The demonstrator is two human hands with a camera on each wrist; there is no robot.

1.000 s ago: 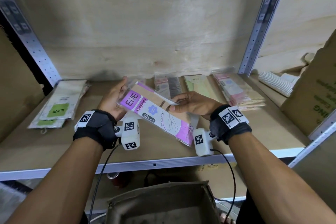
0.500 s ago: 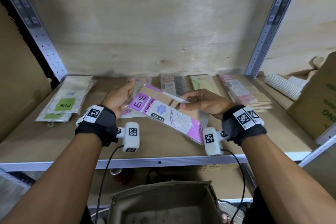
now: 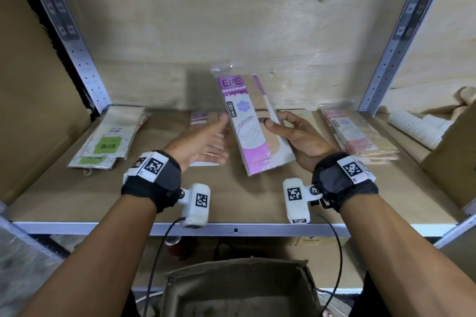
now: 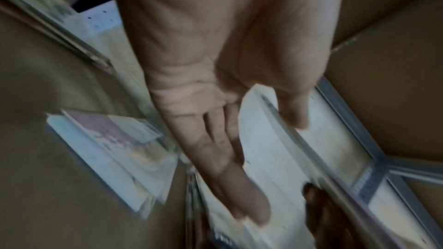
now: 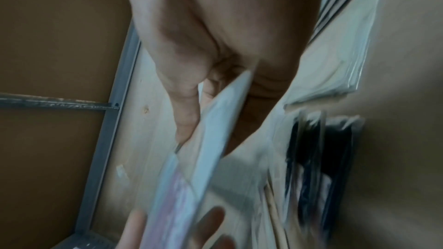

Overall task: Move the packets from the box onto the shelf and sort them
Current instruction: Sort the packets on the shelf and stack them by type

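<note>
Holding the purple packet mid-frame by its edge with the right hand — light, slippery, bendy — keeping the left hand open, holding nothing.

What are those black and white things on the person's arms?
Both arms are bare, with no sleeves. Each wrist wears a black band carrying white tags printed with black square-pattern codes. A small white camera box, also with a code sticker, hangs off each band, and a thin black cable trails from each box.
</note>
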